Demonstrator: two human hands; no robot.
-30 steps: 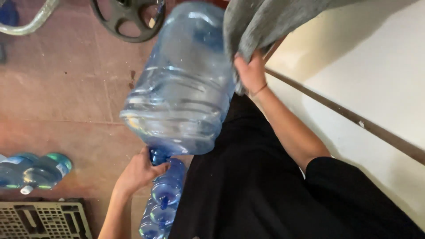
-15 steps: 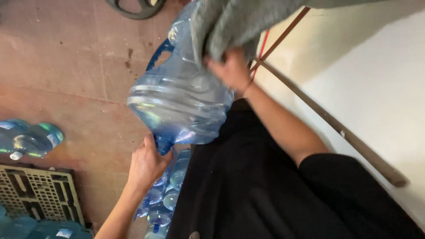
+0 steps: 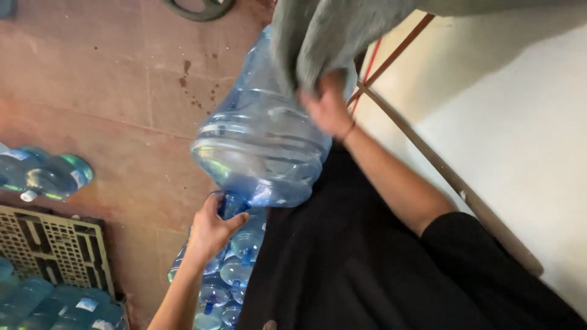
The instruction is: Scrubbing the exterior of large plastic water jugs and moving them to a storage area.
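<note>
Head view: big blue water jug held tilted in the air above the tiled floor, neck down. Left hand, grip closed round the neck. Right hand presses a grey cloth on the upper wall; blurred, finger closure unclear. Looks empty, so light; smooth, slippery plastic, neck is the surest hold.

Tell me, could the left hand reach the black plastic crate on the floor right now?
Probably not freely: the left hand is wrapped around the neck of the big blue water jug. The crate lies lower left on the floor, with nothing between them.
</note>
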